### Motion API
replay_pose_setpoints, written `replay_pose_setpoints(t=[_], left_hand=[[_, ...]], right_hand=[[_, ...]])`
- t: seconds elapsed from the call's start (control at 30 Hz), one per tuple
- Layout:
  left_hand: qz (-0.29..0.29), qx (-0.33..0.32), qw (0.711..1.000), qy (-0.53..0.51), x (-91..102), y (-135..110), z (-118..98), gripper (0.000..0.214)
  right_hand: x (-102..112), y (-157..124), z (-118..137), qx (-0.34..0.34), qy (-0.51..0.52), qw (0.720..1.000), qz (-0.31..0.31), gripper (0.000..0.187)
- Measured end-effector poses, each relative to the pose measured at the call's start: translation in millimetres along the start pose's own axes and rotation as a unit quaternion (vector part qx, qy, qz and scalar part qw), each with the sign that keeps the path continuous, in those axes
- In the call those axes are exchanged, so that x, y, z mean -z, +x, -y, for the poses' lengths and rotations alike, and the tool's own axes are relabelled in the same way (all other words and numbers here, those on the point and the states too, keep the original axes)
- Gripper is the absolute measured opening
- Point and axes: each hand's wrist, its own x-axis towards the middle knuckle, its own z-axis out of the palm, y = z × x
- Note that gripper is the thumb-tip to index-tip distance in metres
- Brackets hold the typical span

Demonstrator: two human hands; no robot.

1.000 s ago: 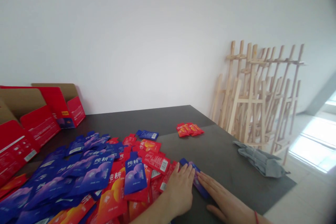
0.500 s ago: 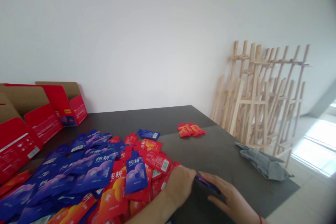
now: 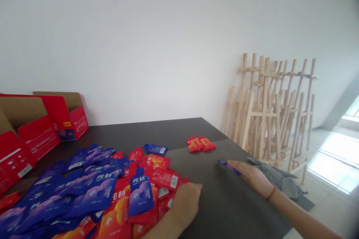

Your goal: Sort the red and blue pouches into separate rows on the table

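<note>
My right hand, with a red string on its wrist, holds a blue-purple pouch over the right part of the dark table. I cannot tell whether it is one pouch or a small stack. At the right edge of the heap, my left hand is closed, its fingertips turned away, so anything in it is hidden. Beside it lie red pouches and a blue pouch with its spout end pointing away from me. More blue pouches fill the heap's left side.
Open red cardboard boxes stand at the left against the wall. A few red-orange pouches lie overlapped farther back on the table. Grey wrapping is at the right edge, with wooden easels beyond.
My right hand has moved right and away from my left hand, carrying the blue-purple pouch. My left hand stays closed near the heap. The view has shifted slightly.
</note>
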Motion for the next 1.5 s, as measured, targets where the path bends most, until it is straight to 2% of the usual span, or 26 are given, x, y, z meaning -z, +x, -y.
replay_pose_setpoints(t=[0.13,0.23,0.4,0.5,0.7,0.8,0.9,1.03,1.13,1.23,1.33,1.37,1.5], left_hand=[[-0.001,0.013,1.0,0.017,-2.0,-1.0,-2.8,0.04],[0.001,0.018,0.999,0.032,-2.4,-1.0,-5.1,0.038],[-0.005,0.013,0.999,0.035,-2.4,-0.7,-7.5,0.035],[-0.002,0.001,0.999,0.032,-1.9,-0.8,-8.4,0.031],[0.003,-0.007,0.999,0.035,0.0,-1.6,-11.1,0.026],[-0.004,-0.02,0.999,0.043,0.0,-1.8,-11.7,0.024],[-0.014,-0.028,0.998,0.053,-0.9,-1.9,-11.5,0.026],[-0.018,-0.005,0.995,0.096,-5.2,-3.3,-10.1,0.031],[-0.04,-0.009,0.991,0.128,-11.5,-5.7,-8.5,0.037],[-0.042,-0.028,0.99,0.134,-18.2,-7.3,-7.0,0.041],[-0.047,-0.023,0.992,0.118,-22.7,-7.1,-6.9,0.042],[-0.049,-0.019,0.992,0.111,-23.5,-6.6,-7.1,0.042],[-0.047,-0.02,0.994,0.101,-20.9,-4.3,-6.8,0.037]], right_hand=[[-10.9,28.9,-23.0,-0.012,0.001,0.999,0.04,0.046],[-13.0,38.0,-30.4,-0.003,0.015,0.998,0.065,0.048],[-10.4,33.0,-32.9,0.006,0.042,0.994,0.101,0.056],[-16.7,26.0,-33.8,-0.003,0.042,0.993,0.107,0.063],[-26.5,21.6,-29.3,-0.03,-0.026,0.994,0.099,0.055],[-19.5,38.8,2.4,-0.021,-0.046,0.994,0.095,0.054],[-19.7,69.0,66.6,0.017,-0.035,0.997,0.072,0.048],[-37.1,111.1,159.5,0.103,0.011,0.987,0.12,0.039],[-49.4,132.1,199.8,0.107,0.01,0.983,0.152,0.043],[-56.1,139.9,217.3,0.078,-0.001,0.983,0.166,0.054],[-57.4,139.0,223.7,0.053,0.02,0.985,0.164,0.064],[-56.3,137.8,223.6,0.045,0.035,0.985,0.161,0.06],[-44.5,127.6,205.1,-0.019,0.122,0.984,0.129,0.02]])
